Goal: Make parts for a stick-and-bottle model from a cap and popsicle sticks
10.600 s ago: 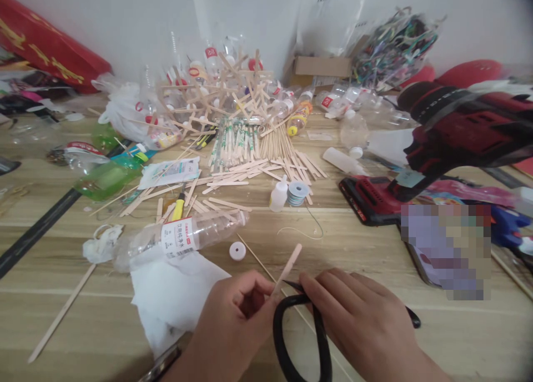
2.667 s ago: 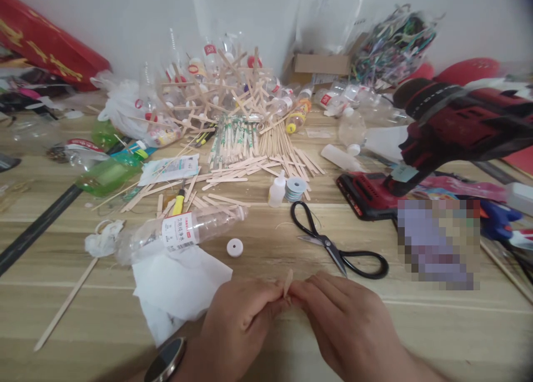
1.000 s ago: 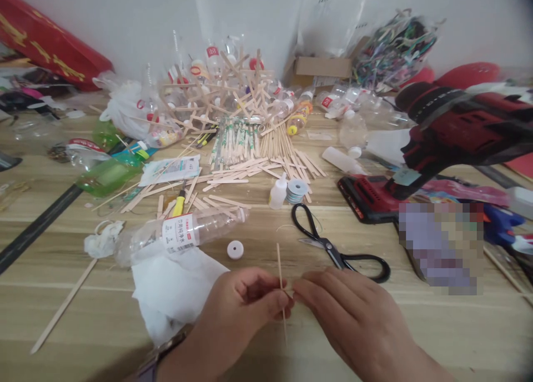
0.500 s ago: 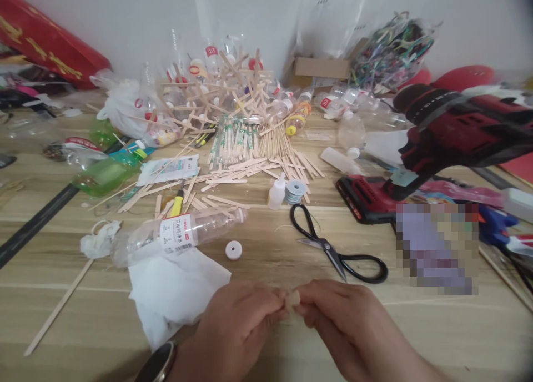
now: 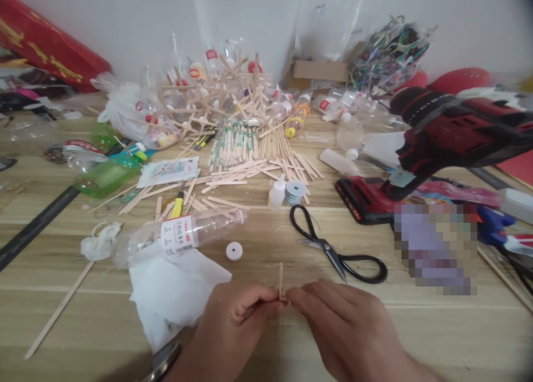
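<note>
My left hand (image 5: 239,321) and my right hand (image 5: 343,321) meet at the bottom centre, their fingertips pinched round a small thin wooden stick (image 5: 281,276). One part of the stick stands upright above the fingers; its lower part is hidden between the fingertips. Black-handled scissors (image 5: 328,251) lie partly open just beyond my right hand. A white cap with a central hole (image 5: 234,251) sits beyond my left hand. To the left, a clear labelled plastic bottle (image 5: 208,229) lies on its side over a white cloth or tissue (image 5: 175,287).
A small glue bottle (image 5: 276,194) and a spool (image 5: 294,192) stand mid-table. Behind them lie wooden sticks (image 5: 233,174) and several plastic bottles. A red and black power drill (image 5: 441,143) stands at the right. A yellow-handled tool (image 5: 177,205) lies left of centre.
The stick between my fingertips has turned, and a thin part now points up. My right fingers have moved slightly left, closer to my left fingers.
</note>
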`<state>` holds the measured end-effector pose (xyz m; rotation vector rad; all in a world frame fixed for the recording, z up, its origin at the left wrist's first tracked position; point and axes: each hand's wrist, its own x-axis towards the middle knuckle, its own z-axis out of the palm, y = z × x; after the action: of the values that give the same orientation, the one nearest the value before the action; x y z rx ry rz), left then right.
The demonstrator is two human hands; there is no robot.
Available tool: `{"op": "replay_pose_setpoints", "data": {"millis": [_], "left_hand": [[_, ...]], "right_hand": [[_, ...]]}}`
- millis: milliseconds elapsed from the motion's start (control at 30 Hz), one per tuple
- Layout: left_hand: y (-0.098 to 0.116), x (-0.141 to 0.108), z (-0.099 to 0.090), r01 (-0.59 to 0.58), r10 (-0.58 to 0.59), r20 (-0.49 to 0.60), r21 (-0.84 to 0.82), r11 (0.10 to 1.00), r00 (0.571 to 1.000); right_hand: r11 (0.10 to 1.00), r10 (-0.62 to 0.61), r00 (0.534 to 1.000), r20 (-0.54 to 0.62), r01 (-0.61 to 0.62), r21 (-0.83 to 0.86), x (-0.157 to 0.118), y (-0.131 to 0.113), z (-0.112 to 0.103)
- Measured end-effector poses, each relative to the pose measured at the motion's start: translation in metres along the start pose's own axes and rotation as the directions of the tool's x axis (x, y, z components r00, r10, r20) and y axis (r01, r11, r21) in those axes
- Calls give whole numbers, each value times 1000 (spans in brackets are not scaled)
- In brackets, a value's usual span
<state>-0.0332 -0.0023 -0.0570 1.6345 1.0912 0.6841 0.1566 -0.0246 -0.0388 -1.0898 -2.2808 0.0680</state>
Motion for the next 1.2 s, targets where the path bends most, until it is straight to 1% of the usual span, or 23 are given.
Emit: {"op": "replay_pose_setpoints", "data": {"millis": [33, 100, 133, 167, 200, 267, 300, 367, 433, 500, 567, 667, 733, 767, 833, 867, 900, 933, 967, 1000, 1067, 1133, 1200], "left_hand": [[0, -1, 0, -77, 79, -19, 78, 994, 997], [0, -3, -1, -230, 241, -37, 180, 956, 970], [1, -3, -1, -284, 297, -38, 198, 938, 954], [2, -3, -2, -298, 311, -40, 199, 934, 950], [3, -3, -2, -265, 276, -43, 177, 948, 960], [5, 0, -2, -78, 79, -36, 45, 996, 996], [6, 2, -3, 39, -40, -15, -60, 997, 999], [7, 7, -3, 227, -217, 66, -275, 934, 974], [8, 10, -3, 308, -282, 126, -409, 859, 951], [7, 10, -2, 308, -281, 126, -420, 854, 951], [6, 8, -2, 238, -225, 77, -318, 918, 971], [3, 2, -1, 61, -61, -9, -46, 997, 998], [2, -2, -2, -79, 83, -38, 101, 992, 996], [2, -3, -2, -158, 166, -42, 148, 976, 985], [2, -4, -2, -291, 304, -36, 195, 937, 952], [2, -3, -3, -311, 325, -39, 197, 930, 945], [3, -2, -3, -285, 296, -41, 182, 941, 954], [4, -1, -4, -214, 223, -42, 145, 966, 974], [4, 0, -4, -112, 116, -40, 82, 990, 992], [5, 2, -4, 3, -3, -29, -7, 1000, 1000], [6, 6, -3, 187, -185, 30, -218, 958, 982], [4, 7, -1, 263, -251, 81, -359, 896, 965], [2, 7, 0, 247, -236, 74, -345, 906, 969]], "right_hand": [[996, 48, 998, 26, -50, 76, 0, -1, 0], [957, 151, 981, 119, -175, 232, 0, -1, -1], [928, 194, 966, 173, -238, 286, 0, -1, -2], [908, 221, 951, 215, -282, 312, 1, 0, -3], [906, 230, 947, 224, -292, 306, 1, 1, -3], [956, 180, 974, 141, -207, 207, 3, 4, -3], [984, 126, 989, 78, -134, 121, 4, 5, -3], [999, 13, 1000, -17, -14, -51, 6, 8, -3], [987, -58, 998, -39, 51, -152, 7, 8, -2], [978, -94, 995, -28, 87, -192, 7, 6, -2], [979, -89, 996, -20, 84, -184, 5, 4, 0], [998, -1, 1000, -5, 1, -58, 2, 2, 1], [992, 88, 995, 49, -92, 84, 2, 1, -1], [977, 130, 987, 92, -144, 160, 2, 1, -2], [932, 189, 967, 171, -231, 278, 3, 2, -4], [922, 196, 964, 182, -244, 300, 4, 3, -5], [929, 190, 967, 169, -232, 288, 5, 4, -6], [950, 166, 977, 136, -195, 245, 5, 5, -6], [974, 127, 988, 90, -141, 175, 5, 6, -6], [993, 76, 996, 38, -79, 91, 6, 7, -5], [998, -25, 999, -30, 23, -56, 6, 9, -4], [989, -88, 995, -44, 81, -127, 7, 10, -3], [982, -115, 993, -29, 109, -154, 7, 8, -2]]}}
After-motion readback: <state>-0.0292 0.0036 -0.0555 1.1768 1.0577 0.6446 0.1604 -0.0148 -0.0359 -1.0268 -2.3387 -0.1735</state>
